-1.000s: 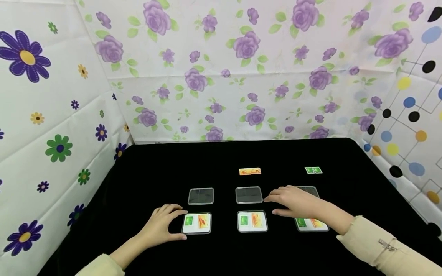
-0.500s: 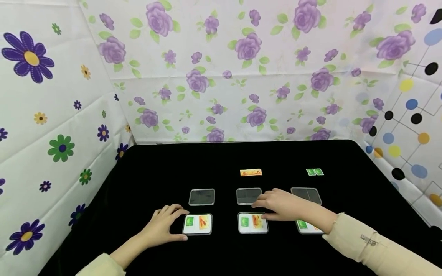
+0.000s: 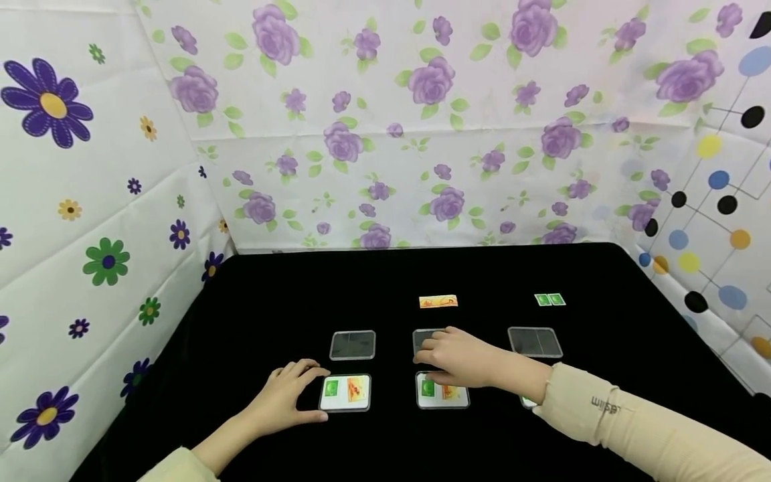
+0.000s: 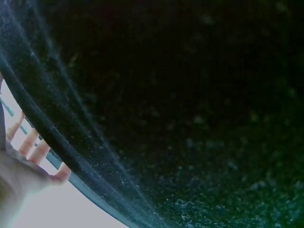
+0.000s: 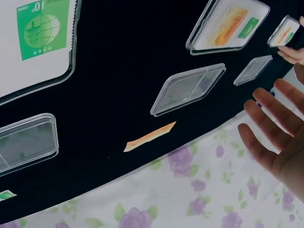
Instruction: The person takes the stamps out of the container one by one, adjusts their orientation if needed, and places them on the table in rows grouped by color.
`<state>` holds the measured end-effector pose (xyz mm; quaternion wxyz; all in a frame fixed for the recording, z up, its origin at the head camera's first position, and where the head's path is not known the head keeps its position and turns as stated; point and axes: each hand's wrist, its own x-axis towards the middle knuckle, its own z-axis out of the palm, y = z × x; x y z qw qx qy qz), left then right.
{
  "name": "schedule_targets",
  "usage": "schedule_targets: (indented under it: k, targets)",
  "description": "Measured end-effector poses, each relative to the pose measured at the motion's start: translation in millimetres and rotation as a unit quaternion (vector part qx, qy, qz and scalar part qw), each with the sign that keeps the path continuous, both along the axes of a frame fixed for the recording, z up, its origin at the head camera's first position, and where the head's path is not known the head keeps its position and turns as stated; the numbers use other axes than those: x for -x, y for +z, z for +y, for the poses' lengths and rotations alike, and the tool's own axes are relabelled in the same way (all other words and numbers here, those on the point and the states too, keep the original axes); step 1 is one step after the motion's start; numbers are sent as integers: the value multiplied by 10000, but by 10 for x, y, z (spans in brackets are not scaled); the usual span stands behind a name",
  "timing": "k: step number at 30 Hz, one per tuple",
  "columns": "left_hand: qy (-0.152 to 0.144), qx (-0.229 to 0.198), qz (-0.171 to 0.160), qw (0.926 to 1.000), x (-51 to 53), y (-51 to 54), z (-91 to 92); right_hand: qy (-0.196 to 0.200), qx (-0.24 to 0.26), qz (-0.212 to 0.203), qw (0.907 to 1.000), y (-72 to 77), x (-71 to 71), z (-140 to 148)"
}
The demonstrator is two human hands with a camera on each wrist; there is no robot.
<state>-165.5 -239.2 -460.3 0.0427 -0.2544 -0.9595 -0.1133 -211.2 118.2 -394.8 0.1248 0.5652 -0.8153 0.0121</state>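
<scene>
Three shallow clear cases stand in a row, each holding a white card with a green stamp and an orange stamp. My left hand (image 3: pixel 280 402) spreads its thumb and fingers at the left edge of the left case (image 3: pixel 345 406); whether it touches is unclear. My right hand (image 3: pixel 460 358) is above the middle case (image 3: pixel 442 404), partly covering it, its fingers loose and nothing held. In the right wrist view that right hand (image 5: pixel 285 142) has extended fingers. The right case (image 5: pixel 28 85) is mostly hidden by the right sleeve in the head view.
Behind the cases lie three clear lids: left (image 3: pixel 353 345), middle (image 3: pixel 423 340) and right (image 3: pixel 535 342). Farther back are an orange stamp strip (image 3: pixel 438 302) and a pair of green stamps (image 3: pixel 550 300). Black cloth (image 3: pixel 289 288) covers the table; patterned sheets (image 3: pixel 385 100) surround it.
My right hand has moved left, from between the middle and right cases to above the middle case, uncovering the right lid. My left hand has stayed in place.
</scene>
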Motion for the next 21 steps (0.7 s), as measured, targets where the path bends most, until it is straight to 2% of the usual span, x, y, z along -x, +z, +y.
schedule_targets:
  k: [7, 16, 21]
  targets:
    - [50, -4, 28, 10000, 0, -20, 6, -265, 113, -43, 9996, -1, -67, -130]
    - [49, 7, -70, 10000, -13, 8, 18, -519, 131, -710, 9960, -2, -132, -429]
    - [51, 13, -71, 10000, -16, 11, 6, -653, 51, -695, 9954, -27, -148, -581]
